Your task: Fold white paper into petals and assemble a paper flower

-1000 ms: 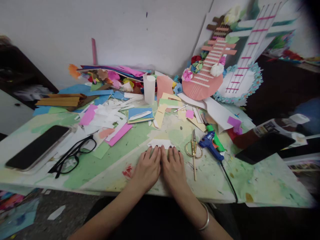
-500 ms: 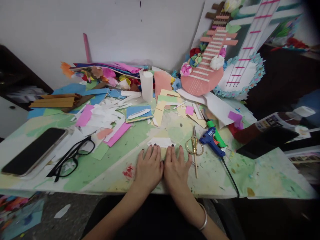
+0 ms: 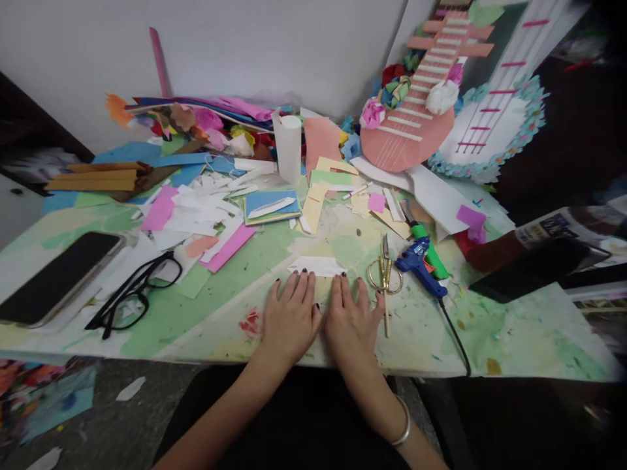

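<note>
The folded white paper (image 3: pixel 317 266) is found just below the centre of the frame, directly above the fingertips, with its long axis laid from left to right across both hands. Its lower edge is met near the middle by the left hand (image 3: pixel 292 314); only its lower right corner is reached by the right hand (image 3: pixel 353 320), so the left is judged the nearer to its middle. The fingers of both hands are extended, palms down, and nothing is grasped; how firmly the paper is pressed cannot be told.

The table (image 3: pixel 411 346) is covered in a green and cream painted sheet, marked by stains. Bare surface is left around the paper, though room is tighter on the right, where the scissors (image 3: pixel 386 264) are placed just beside the right hand, with the blue glue gun (image 3: pixel 416 260) beyond. At the left of the frame, glasses (image 3: pixel 121 290) and a phone (image 3: pixel 61 281) are set well apart from the hands. White scraps (image 3: pixel 196 219) are heaped at the upper left, and a pink paper lute (image 3: pixel 411 140) is propped at the upper right, before the wall (image 3: pixel 235 52).
</note>
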`<state>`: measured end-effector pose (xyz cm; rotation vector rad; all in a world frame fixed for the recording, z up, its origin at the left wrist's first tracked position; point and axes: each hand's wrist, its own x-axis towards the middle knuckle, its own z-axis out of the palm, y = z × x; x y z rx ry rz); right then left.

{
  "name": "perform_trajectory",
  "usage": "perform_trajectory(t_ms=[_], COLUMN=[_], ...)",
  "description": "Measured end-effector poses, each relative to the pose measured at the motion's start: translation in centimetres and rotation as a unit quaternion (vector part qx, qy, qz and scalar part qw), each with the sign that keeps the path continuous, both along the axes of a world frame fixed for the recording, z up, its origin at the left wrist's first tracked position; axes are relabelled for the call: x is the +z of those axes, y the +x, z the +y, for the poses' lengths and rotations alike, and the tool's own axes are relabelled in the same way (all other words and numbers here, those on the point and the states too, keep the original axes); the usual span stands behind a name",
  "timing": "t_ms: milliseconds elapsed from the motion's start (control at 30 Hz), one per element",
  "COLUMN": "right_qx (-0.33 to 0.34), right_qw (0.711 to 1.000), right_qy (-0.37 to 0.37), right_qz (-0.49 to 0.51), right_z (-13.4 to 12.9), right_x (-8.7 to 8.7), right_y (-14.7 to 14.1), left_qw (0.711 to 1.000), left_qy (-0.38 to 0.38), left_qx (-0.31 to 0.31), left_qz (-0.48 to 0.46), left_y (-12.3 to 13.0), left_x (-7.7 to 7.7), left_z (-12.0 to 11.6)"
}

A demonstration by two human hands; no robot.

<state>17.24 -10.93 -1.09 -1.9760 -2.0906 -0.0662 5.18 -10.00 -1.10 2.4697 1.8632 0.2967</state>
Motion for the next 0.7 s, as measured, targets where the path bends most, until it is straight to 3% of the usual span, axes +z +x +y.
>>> perform_trajectory(t_ms=[200, 433, 533, 700], right_qx=[-0.003, 0.012, 0.038, 0.139], right_qw=[1.0, 1.0, 0.999, 0.987], right_qy=[-0.012, -0.019, -0.004, 0.069], right_qz=[0.007, 0.015, 0.007, -0.028], right_z=[0.0, -0.1, 0.0, 0.6], right_x=[0.3, -0.3, -1.1, -2.3], right_y=[0.0, -0.3, -0.3, -0.5], left_qw=[1.0, 0.993, 0.992, 0.992], left_qy=[0.029, 0.086, 0.099, 0.092], left_qx=[-0.001, -0.064, -0.067, -0.079], left_qz=[0.011, 0.047, 0.044, 0.025], left_y=[0.1, 0.0, -0.2, -0.7], left_x=[-0.6, -1.3, -1.4, -1.3], left_z=[-0.1, 0.4, 0.5, 0.5])
